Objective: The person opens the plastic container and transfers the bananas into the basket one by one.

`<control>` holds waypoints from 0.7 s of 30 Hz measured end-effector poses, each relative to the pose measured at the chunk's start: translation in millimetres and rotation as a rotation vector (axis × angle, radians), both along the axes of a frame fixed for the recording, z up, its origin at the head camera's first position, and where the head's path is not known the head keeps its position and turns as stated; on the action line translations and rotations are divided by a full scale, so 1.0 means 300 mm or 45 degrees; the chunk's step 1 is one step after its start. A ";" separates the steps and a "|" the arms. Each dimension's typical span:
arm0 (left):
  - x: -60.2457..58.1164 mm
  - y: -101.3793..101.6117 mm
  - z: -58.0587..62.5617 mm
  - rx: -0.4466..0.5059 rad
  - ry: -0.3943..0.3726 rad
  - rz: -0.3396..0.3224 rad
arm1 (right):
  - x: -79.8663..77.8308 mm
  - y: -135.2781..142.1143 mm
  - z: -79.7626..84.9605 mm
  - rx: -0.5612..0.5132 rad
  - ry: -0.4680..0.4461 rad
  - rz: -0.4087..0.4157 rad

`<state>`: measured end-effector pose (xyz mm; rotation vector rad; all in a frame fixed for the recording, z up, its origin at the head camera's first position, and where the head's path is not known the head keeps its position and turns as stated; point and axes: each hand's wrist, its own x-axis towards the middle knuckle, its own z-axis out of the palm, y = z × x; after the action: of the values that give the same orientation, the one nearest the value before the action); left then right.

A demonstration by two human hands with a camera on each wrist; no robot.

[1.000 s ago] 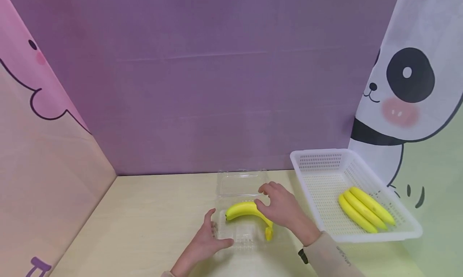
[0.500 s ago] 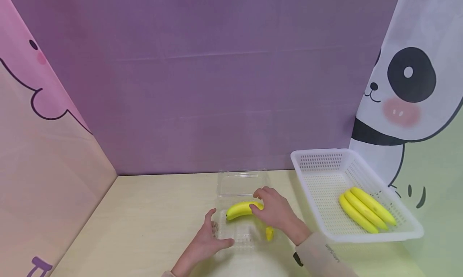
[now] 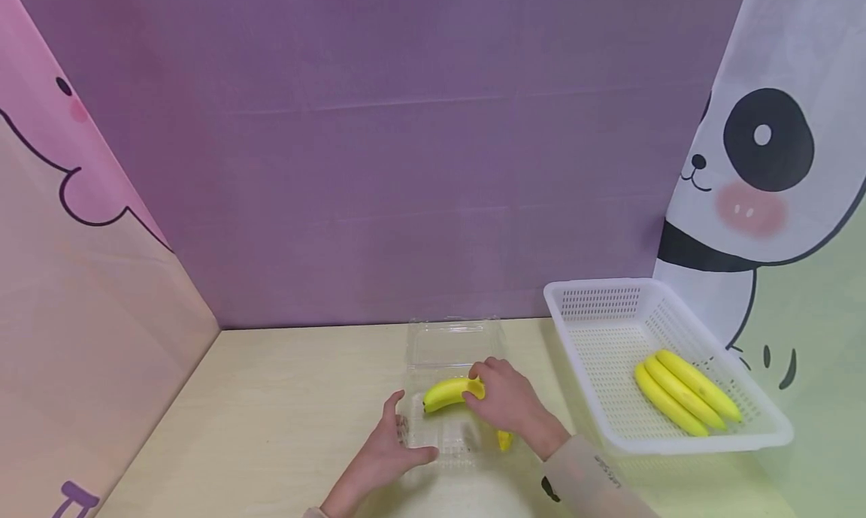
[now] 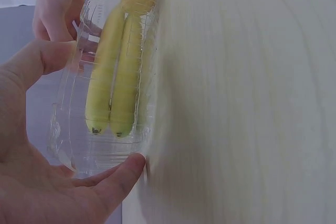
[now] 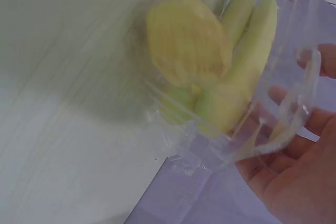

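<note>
A clear plastic clamshell box stands with its lid folded back on the table. In it lie yellow bananas, curved across it with the stem end at the front right. Through the box wall in the left wrist view, two bananas joined at the stem show. My left hand holds the box's left end between thumb and spread fingers. My right hand reaches over the bananas' right part, thumb and fingertips loosely bent beside them and hiding their middle.
To the right stands a white perforated basket holding several more bananas. A purple backdrop rises behind the table, with printed panels on both sides, one bearing a panda.
My right hand has moved left and slightly toward me, down over the bananas. The left hand, box and bananas stay in place.
</note>
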<state>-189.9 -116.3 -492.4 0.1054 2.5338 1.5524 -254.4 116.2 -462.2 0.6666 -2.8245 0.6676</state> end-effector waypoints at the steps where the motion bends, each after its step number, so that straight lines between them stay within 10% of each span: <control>1: 0.000 0.000 0.000 0.001 0.000 -0.002 | -0.001 -0.002 -0.001 0.006 0.000 -0.003; 21: -0.001 -0.004 0.003 -0.003 -0.030 0.002 | -0.001 -0.047 -0.039 0.055 -0.072 0.094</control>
<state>-190.2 -117.4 -491.6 0.0847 2.5186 1.5419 -254.8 102.0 -474.0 0.7749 -2.8859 0.6486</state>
